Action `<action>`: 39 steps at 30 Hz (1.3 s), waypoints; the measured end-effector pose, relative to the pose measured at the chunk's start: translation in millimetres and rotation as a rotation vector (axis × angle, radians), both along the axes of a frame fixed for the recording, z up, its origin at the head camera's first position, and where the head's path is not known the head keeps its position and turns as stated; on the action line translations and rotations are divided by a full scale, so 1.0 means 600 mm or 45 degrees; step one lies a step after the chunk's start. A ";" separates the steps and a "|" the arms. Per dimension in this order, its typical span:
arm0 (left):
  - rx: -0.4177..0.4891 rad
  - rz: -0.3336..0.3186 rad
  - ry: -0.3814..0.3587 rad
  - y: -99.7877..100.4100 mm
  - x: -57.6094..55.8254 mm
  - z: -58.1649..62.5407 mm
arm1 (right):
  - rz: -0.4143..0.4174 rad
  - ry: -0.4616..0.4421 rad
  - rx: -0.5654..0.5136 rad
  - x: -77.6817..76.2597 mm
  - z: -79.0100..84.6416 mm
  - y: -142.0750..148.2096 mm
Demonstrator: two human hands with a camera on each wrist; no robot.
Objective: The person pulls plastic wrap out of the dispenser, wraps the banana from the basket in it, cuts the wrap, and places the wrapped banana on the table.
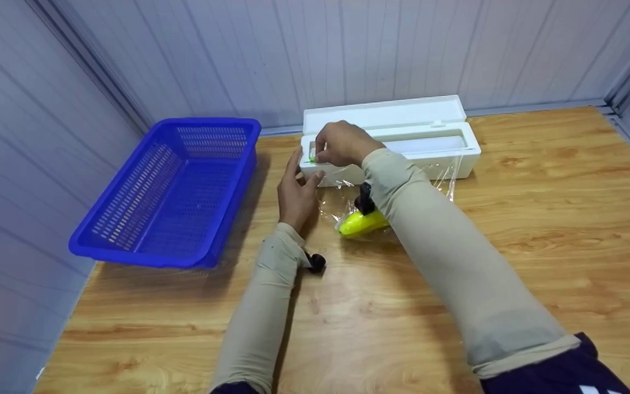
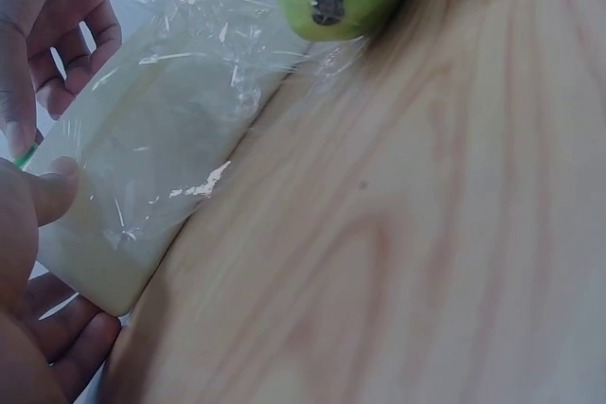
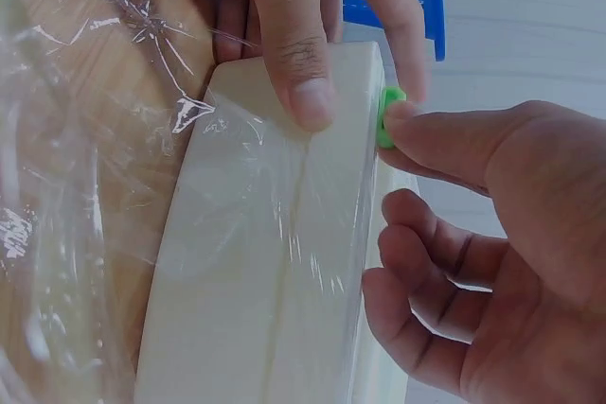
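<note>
A white cling film box [image 1: 471, 143] stands by the back wall with its lid [image 1: 386, 114] raised and a pale roll [image 1: 432, 144] inside. My left hand [image 1: 297, 201] grips the box's left end, thumb on the front face. At that same end, my right hand [image 1: 348, 143] pinches a small green slide cutter [image 3: 389, 122] on the top front edge between thumb and forefinger, the other fingers curled loosely. Clear film [image 1: 449, 186] hangs over the box front onto the table. A yellow banana [image 1: 361, 223] lies in the film, partly hidden by my right forearm.
To the left stands a blue plastic basket [image 1: 216, 241] with slotted sides. The wood-grain table [image 1: 566, 230] meets pale panel walls [image 1: 238, 54] at the back and left. Black camera mounts [image 1: 316, 263] stick out from both wrists.
</note>
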State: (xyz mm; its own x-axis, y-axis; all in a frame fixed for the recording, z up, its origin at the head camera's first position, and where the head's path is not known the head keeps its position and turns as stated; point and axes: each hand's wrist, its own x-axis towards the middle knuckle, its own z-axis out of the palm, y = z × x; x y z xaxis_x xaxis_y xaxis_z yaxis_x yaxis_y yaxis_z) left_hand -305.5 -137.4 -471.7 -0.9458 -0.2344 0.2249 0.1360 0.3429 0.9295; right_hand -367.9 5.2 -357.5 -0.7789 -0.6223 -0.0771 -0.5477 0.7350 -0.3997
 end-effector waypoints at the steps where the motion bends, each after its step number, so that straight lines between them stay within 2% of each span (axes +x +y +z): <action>1: -0.002 -0.008 0.006 0.000 0.000 -0.001 | 0.003 0.002 0.003 0.000 -0.001 0.000; 12: -0.006 -0.016 0.027 -0.001 -0.003 0.003 | 0.050 0.057 0.042 0.001 0.005 0.009; 21: 0.018 -0.012 0.017 -0.002 -0.002 0.005 | 0.011 0.030 0.084 0.000 0.010 0.032; 31: 0.032 -0.005 -0.005 -0.003 0.002 0.000 | 0.007 0.012 0.024 0.000 0.002 0.041; 39: 0.032 -0.011 0.003 -0.004 -0.001 0.002 | -0.023 -0.011 0.042 -0.002 0.006 0.043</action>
